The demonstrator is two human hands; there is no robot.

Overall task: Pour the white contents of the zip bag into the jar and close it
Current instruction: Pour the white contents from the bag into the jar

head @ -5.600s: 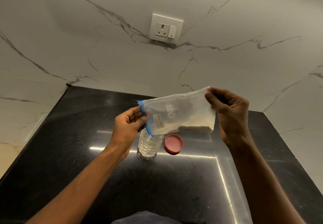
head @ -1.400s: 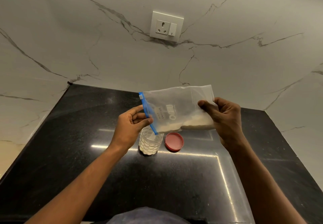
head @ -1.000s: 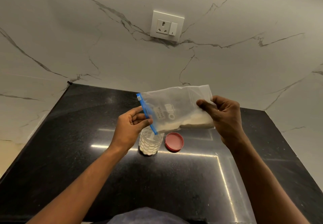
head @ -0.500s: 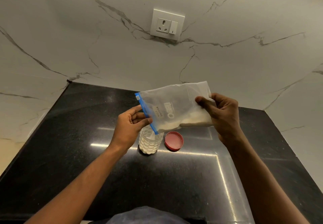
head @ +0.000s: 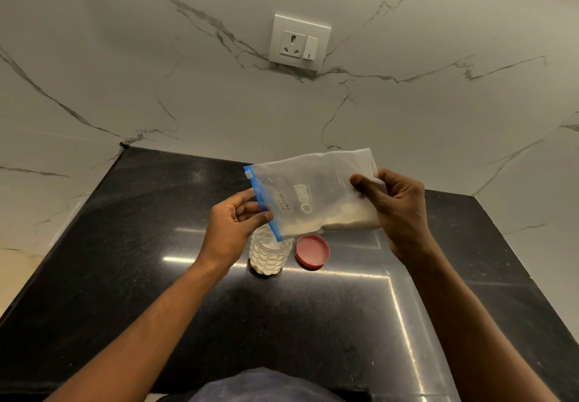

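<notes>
A clear zip bag (head: 308, 193) with a blue zip strip hangs sideways above the counter, its zip end lowest and over the mouth of the jar (head: 269, 254). White powder lies along the bag's lower edge. My left hand (head: 233, 226) pinches the zip end; my right hand (head: 396, 210) grips the bag's closed end, held a little higher. The clear dimpled jar stands upright on the black counter (head: 156, 276), partly filled with white powder. Its red lid (head: 312, 251) lies loose on the counter just right of the jar.
A marble wall rises behind and to both sides of the counter, with a white socket and switch plate (head: 299, 42) on it. The counter's left edge runs diagonally; its front edge is near my body at the bottom.
The jar has gone from nearly empty to partly filled with white powder. The powder in the bag has spread toward the zip end, and my right hand has raised the closed end slightly.
</notes>
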